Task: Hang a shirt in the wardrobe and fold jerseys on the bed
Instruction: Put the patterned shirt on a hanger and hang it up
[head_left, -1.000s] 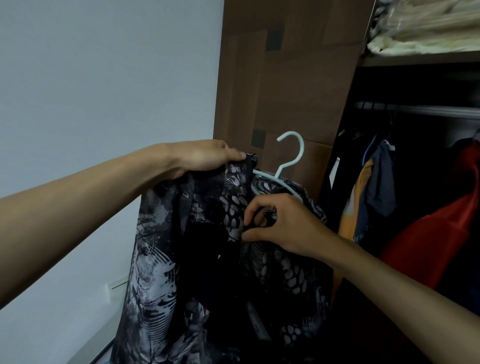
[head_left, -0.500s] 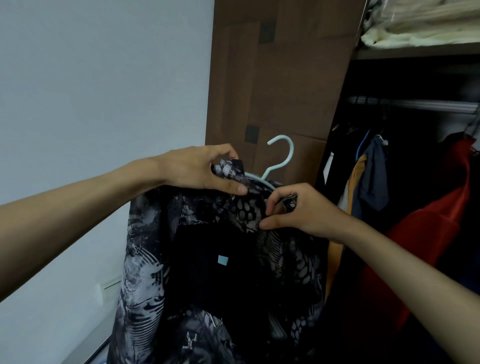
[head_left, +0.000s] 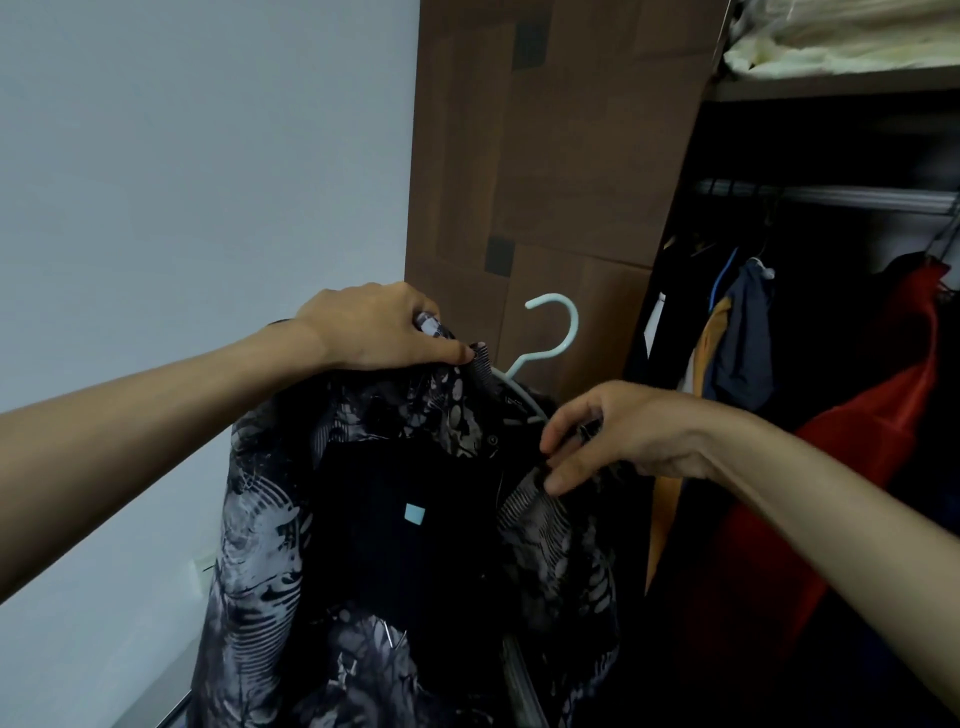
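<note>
A dark shirt with a grey and white print hangs on a pale blue hanger, whose hook sticks up above the collar. My left hand grips the shirt's left shoulder at the top and holds it up. My right hand pinches the collar edge on the right side, just under the hanger's arm. The shirt front hangs open and shows a black lining with a small pale blue label. The open wardrobe stands to the right. No jerseys or bed are in view.
A metal rail crosses the wardrobe with hung clothes: a navy and orange garment and a red one. A shelf above holds pale folded bedding. The brown wardrobe side panel stands behind the hanger; a white wall fills the left.
My left hand has shifted its grip along the shoulder toward the collar. My right hand has moved from the shirt's middle out to the right collar edge. The front has opened, showing the lining.
</note>
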